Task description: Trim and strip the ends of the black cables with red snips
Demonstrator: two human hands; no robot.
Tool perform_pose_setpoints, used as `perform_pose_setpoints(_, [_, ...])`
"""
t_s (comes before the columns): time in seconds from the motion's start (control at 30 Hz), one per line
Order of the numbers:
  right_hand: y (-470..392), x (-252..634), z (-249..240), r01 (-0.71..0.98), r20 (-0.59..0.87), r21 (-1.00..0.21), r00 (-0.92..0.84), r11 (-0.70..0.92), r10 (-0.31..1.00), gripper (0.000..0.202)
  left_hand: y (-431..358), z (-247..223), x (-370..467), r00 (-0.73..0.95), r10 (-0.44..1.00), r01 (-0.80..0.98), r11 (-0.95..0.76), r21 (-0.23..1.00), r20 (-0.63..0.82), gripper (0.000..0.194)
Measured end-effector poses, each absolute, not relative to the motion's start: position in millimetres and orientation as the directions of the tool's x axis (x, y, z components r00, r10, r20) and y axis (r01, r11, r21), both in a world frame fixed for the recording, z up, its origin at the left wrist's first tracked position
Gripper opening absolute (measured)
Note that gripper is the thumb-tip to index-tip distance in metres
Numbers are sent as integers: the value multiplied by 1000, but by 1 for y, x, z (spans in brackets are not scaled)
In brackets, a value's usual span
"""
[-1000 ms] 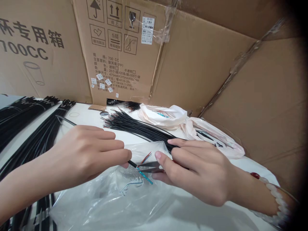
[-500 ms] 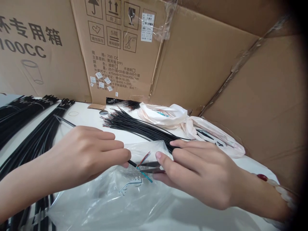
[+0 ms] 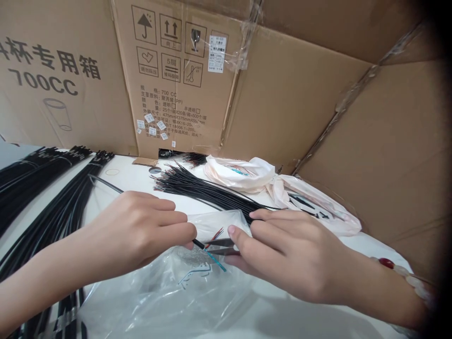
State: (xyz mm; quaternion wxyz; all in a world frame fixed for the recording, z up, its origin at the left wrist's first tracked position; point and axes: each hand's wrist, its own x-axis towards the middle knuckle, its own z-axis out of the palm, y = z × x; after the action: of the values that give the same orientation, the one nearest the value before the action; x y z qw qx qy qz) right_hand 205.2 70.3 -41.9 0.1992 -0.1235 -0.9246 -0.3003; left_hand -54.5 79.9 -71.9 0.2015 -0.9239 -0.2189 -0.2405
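My left hand [image 3: 151, 230] is closed around a black cable [image 3: 198, 244], whose stripped end sticks out past the fingers. Thin red and blue wires [image 3: 216, 238] fan upward from that end, and a teal strand [image 3: 217, 262] slants down to the right. In my right hand [image 3: 293, 254] is a pair of small scissors [image 3: 224, 251], its two pointed blades slightly apart at the base of the bared wires. The handles are hidden by my fingers. Below both hands lies a clear plastic bag [image 3: 169, 292].
Bundles of black cables [image 3: 67, 202] lie on the left. Another bundle [image 3: 208, 188] with bared ends lies behind my hands, beside white plastic wrapping [image 3: 243, 172]. Cardboard panels [image 3: 300, 94] stand along the back and right of the white table [image 3: 310, 320].
The view has tilted, so everything sits a little lower. The hands hold nearly the same pose, with the scissor blades still at the stripped cable end.
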Motion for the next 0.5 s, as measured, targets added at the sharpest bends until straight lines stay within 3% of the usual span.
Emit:
perform_pose_setpoints(0.2, [67,202,-39,329,393,539,-912,775,114,11,79,-73,-55,797,312,488,-837,-249,517,17])
perform_pose_setpoints(0.5, [68,196,-40,233,346,628,-938,743,2,6,81,-74,-54,825,321,451,-870,-199,465,23])
